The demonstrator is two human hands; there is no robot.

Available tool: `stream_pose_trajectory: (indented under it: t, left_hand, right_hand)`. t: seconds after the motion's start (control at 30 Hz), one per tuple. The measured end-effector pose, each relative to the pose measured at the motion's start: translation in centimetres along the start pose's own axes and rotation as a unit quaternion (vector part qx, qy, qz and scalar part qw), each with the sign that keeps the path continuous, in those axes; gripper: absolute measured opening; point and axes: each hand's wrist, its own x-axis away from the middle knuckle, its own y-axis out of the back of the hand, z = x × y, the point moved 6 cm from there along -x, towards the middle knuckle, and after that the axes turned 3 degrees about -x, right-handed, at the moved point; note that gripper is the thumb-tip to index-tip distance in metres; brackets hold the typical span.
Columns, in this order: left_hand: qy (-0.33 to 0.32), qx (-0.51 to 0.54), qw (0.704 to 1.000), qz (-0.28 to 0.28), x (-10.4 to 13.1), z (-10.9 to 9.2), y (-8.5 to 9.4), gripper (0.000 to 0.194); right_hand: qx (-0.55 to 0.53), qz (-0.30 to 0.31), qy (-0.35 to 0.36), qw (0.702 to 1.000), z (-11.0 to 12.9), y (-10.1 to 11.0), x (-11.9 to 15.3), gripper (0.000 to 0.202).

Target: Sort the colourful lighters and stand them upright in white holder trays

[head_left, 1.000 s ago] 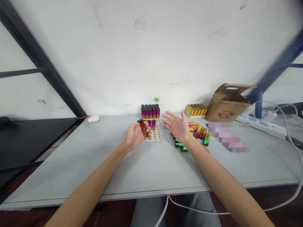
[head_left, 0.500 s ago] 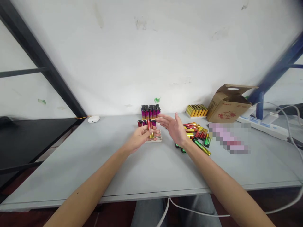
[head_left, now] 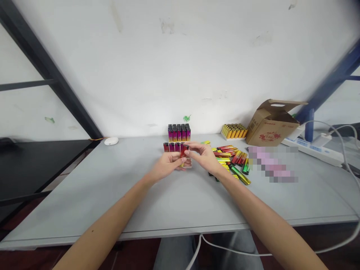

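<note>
The two hands are brought together near the middle of the frame. By the left hand (head_left: 164, 165) a red lighter (head_left: 184, 151) is clasped, tilted, and its upper end is pinched between thumb and fingers of the right hand (head_left: 204, 155). Just behind, a row of lighters (head_left: 171, 147) is seen standing, partly covered by the hands. Farther up, a purple block of lighters (head_left: 179, 133) is placed near the wall. At right of centre, loose lighters (head_left: 237, 161) in red, green and yellow are scattered. Beyond them, yellow lighters (head_left: 234, 131) are arranged beside a cardboard box (head_left: 270, 131).
</note>
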Motion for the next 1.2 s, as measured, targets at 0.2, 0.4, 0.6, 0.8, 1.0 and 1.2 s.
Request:
stream_pose_trajectory:
  t: [0.2,0.4,0.6,0.8,1.0,1.2]
  left_hand:
    - [0.011,-0.072,0.981,-0.181,0.2,-0.8,3.2,0.027]
    - [-0.108,-0.130,0.892,-0.419,2.2,-2.5,6.8,0.024]
    - [-0.088,-0.281,0.862,-0.412,1.9,-1.6,8.4,0.026]
    - [0.002,-0.427,0.869,-0.251,0.4,1.1,9.0,0.048]
    - [-0.007,-0.468,0.877,-0.113,0.4,2.3,7.9,0.072]
    - [-0.027,-0.448,0.890,-0.073,0.4,2.4,7.7,0.077]
  right_hand:
    - [-0.035,-0.148,-0.022,0.988,0.0,3.6,-0.6,0.033]
    - [0.079,-0.082,-0.056,0.992,-2.2,3.2,-0.9,0.032]
    - [0.177,-0.074,-0.010,0.981,-2.1,2.5,-0.8,0.025]
    - [0.249,-0.058,0.056,0.965,-1.5,2.3,-0.6,0.024]
    - [0.307,-0.048,0.064,0.948,-2.4,2.0,-1.0,0.028]
    - [0.357,-0.031,0.062,0.932,-2.9,1.7,-1.6,0.029]
